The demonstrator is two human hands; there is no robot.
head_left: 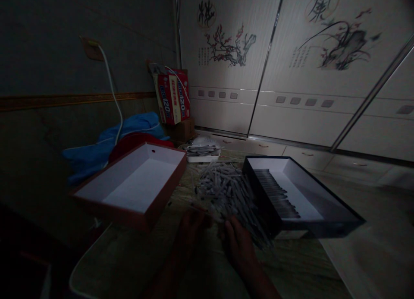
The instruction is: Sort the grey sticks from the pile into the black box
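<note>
In the dim light my left hand [191,228] is closed, its fingertips pinched around a thin pale pen-like stick [202,209] that points towards my right hand. My right hand [237,240] is curled with thumb and fingers together at the near edge of the pile; whatever it holds is hidden. A heap of slim whitish pen-like sticks [223,184] spreads over the table [200,269] just beyond both hands. On the right, a dark-rimmed box [318,191] contains a row of similar dark-looking sticks [276,193] laid side by side along its left part.
A reddish-brown box with a white inside [129,182] stands on the left. Behind the heap is a white tray [203,158] with more sticks and clear plastic. Blue cloth [136,123], a red and white carton [173,96] and sliding cabinet doors [223,113] are farther back.
</note>
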